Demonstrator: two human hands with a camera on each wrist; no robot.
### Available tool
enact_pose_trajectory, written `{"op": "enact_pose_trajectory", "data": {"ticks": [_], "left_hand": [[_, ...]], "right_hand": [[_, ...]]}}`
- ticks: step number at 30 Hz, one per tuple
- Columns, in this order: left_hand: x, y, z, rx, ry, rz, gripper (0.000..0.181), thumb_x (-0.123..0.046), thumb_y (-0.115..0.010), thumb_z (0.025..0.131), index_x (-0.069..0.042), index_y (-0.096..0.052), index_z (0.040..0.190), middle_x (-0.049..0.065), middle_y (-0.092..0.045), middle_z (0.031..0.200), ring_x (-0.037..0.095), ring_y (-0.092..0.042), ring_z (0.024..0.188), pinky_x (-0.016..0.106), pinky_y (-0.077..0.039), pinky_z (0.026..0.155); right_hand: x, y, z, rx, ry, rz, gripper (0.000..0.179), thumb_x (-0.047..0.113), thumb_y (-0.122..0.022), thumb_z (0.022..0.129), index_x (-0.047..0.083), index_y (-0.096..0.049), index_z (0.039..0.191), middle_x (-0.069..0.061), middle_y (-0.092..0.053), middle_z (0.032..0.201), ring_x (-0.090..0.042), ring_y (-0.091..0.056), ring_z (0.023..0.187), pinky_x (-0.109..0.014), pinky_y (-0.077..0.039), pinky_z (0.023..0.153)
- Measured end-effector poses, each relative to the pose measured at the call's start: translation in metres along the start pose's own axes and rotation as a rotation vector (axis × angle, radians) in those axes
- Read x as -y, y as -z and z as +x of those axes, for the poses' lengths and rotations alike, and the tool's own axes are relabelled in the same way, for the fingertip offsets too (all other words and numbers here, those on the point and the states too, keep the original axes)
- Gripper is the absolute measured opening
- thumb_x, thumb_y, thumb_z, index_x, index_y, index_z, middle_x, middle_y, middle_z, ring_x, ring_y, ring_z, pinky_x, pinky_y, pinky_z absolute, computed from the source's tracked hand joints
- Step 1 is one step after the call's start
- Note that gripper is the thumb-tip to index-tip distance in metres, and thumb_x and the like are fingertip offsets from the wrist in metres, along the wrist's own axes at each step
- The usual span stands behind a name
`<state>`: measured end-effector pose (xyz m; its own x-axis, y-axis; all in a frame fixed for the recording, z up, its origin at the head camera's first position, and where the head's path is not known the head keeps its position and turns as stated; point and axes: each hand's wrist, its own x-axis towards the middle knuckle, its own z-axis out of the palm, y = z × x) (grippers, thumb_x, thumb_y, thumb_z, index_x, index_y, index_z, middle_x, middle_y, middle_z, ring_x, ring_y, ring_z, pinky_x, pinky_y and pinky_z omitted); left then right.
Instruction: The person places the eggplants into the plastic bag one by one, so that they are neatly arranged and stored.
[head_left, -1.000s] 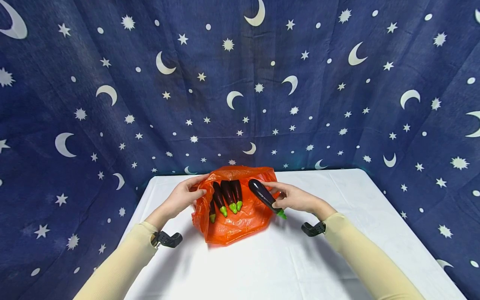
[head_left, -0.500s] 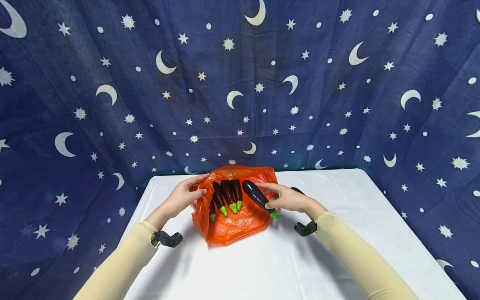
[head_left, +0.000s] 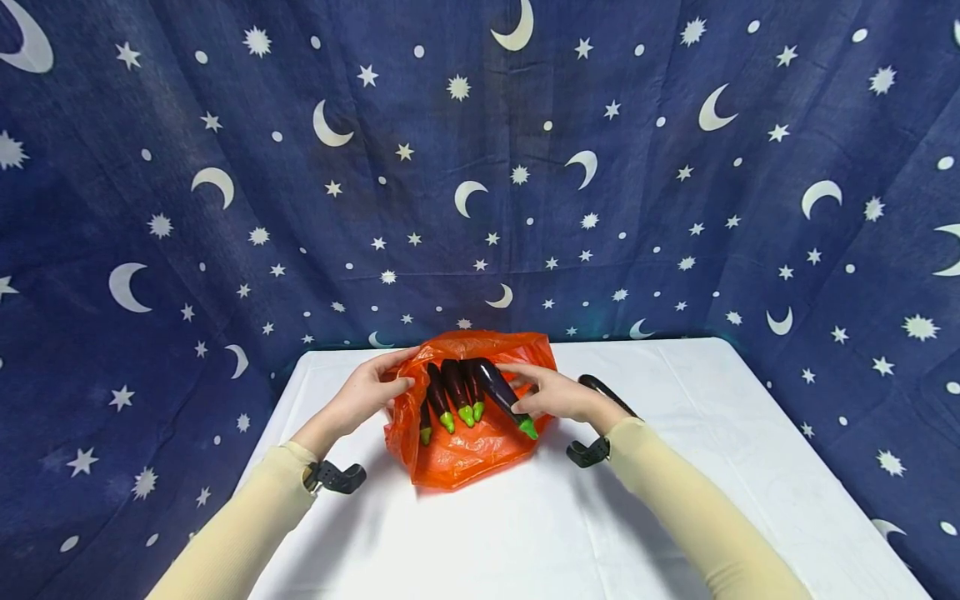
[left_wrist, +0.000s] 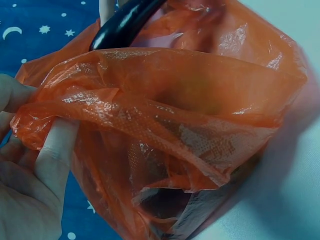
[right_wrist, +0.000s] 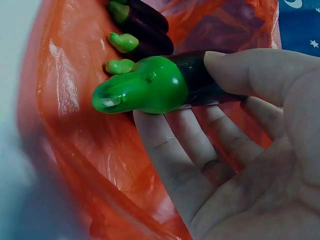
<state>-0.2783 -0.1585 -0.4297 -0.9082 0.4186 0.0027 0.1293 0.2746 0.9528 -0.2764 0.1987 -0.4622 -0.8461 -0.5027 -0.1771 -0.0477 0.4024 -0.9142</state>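
An orange plastic bag point(head_left: 465, 471) lies on its side on the white table, its mouth facing me. My left hand point(head_left: 360, 398) pinches the bag's left rim between thumb and fingers; the left wrist view shows the gathered film point(left_wrist: 90, 107) there. My right hand point(head_left: 558, 395) holds a glossy dark purple eggplant point(head_left: 495, 385) with a bright green stem end point(right_wrist: 162, 85), thumb on one side and fingers on the other. It is tilted over the bag's open mouth. Several eggplants point(head_left: 454, 383) lie side by side inside, green ends toward me; the leftmost is partly hidden by the film.
Another dark eggplant point(head_left: 600, 389) lies on the table point(head_left: 675, 375) right of the bag, partly covered by my right forearm. A black strap mount point(head_left: 588, 454) juts from my right wrist, another point(head_left: 337, 477) from my left. A blue moon-and-star cloth point(head_left: 480, 233) hangs behind the table.
My right hand has carried the eggplant left, over the bag's contents. The eggplant on the table has come into view behind the right arm. My left hand keeps its grip on the rim.
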Motion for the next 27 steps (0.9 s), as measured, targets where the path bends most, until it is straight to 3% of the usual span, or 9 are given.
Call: {"op": "enact_pose_trajectory", "data": {"ticks": [9, 14, 18, 27], "left_hand": [[-0.002, 0.0, 0.0, -0.003, -0.002, 0.001, 0.057, -0.009, -0.063, 0.098, -0.014, -0.05, 0.153, 0.017, -0.065, 0.125, 0.023, -0.064, 0.084, 0.039, -0.058, 0.063], [-0.004, 0.0, 0.0, 0.003, -0.014, -0.007, 0.057, -0.009, -0.063, 0.098, -0.015, -0.05, 0.153, 0.017, -0.067, 0.116, 0.021, -0.064, 0.072, 0.045, -0.059, 0.06], [-0.006, 0.001, 0.0, 0.007, -0.014, -0.016, 0.056, -0.01, -0.063, 0.098, -0.016, -0.05, 0.153, 0.017, -0.068, 0.11, 0.021, -0.063, 0.061, 0.048, -0.058, 0.056], [-0.008, 0.001, 0.001, 0.006, -0.004, -0.016, 0.056, -0.011, -0.063, 0.098, -0.017, -0.05, 0.152, 0.016, -0.068, 0.111, 0.022, -0.063, 0.059, 0.059, -0.057, 0.059]], "right_hand": [[0.0, -0.006, 0.017, -0.027, -0.061, 0.112, 0.078, 0.005, -0.076, 0.089, 0.018, -0.041, 0.158, -0.019, -0.054, 0.139, -0.027, -0.07, 0.097, -0.043, -0.061, 0.08], [-0.002, -0.008, 0.029, -0.095, -0.107, 0.174, 0.081, 0.003, -0.078, 0.088, 0.012, -0.038, 0.158, -0.021, -0.055, 0.139, -0.029, -0.07, 0.099, -0.048, -0.06, 0.08], [-0.005, -0.011, 0.039, -0.164, -0.132, 0.155, 0.082, 0.003, -0.08, 0.086, 0.01, -0.04, 0.157, -0.021, -0.056, 0.135, -0.029, -0.07, 0.098, -0.052, -0.06, 0.079], [-0.01, -0.021, 0.057, -0.278, -0.151, 0.128, 0.079, 0.0, -0.079, 0.086, 0.009, -0.043, 0.155, -0.023, -0.06, 0.126, -0.027, -0.069, 0.088, -0.052, -0.06, 0.079]]}}
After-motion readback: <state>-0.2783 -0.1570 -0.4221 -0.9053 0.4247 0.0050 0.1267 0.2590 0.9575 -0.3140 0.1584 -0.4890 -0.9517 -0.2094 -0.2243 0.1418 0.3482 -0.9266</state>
